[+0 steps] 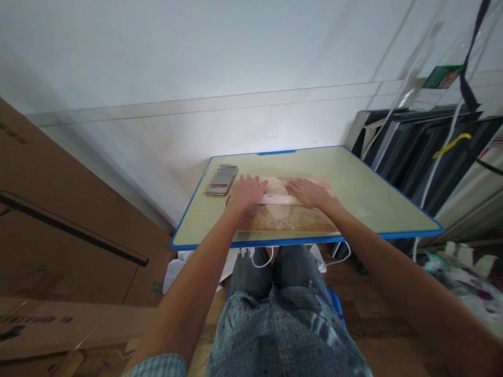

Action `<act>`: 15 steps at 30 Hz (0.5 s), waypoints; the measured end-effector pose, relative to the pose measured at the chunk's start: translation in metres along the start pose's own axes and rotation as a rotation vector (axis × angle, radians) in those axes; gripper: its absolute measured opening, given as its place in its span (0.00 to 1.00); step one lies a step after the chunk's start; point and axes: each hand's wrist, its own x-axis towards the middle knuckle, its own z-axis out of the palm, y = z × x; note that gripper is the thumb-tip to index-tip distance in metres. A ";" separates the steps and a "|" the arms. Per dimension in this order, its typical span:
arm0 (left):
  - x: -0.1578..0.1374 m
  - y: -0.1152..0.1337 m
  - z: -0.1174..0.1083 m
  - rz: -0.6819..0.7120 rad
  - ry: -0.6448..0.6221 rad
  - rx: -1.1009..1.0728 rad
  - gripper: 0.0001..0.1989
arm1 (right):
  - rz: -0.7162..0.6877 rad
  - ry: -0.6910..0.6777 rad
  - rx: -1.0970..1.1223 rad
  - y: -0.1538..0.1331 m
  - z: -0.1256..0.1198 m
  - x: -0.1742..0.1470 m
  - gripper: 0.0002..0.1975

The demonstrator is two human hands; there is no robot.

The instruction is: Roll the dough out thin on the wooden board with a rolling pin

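Floury board (306, 221) beneath rounded dough (278, 211)

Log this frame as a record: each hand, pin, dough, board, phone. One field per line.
left hand: fingers spread, on left end of rolling pin
right hand: on its right end
dough: flattened, under pin, showing on near and far sides
board: floury, under dough, on table
phone: on table, left of board
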 end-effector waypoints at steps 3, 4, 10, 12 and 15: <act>-0.022 0.002 0.004 0.033 0.100 0.016 0.25 | 0.069 0.052 -0.019 -0.014 -0.001 -0.023 0.28; -0.032 0.003 0.006 0.048 0.135 0.016 0.25 | 0.099 0.078 -0.031 -0.020 -0.001 -0.033 0.28; -0.076 0.006 0.018 0.030 0.259 0.010 0.24 | 0.119 0.232 -0.138 -0.046 0.005 -0.075 0.26; -0.072 0.007 0.018 0.021 0.273 0.015 0.24 | 0.127 0.235 -0.143 -0.044 0.006 -0.072 0.26; -0.052 0.007 0.015 0.004 0.257 0.028 0.24 | 0.170 0.140 -0.104 -0.033 0.004 -0.052 0.27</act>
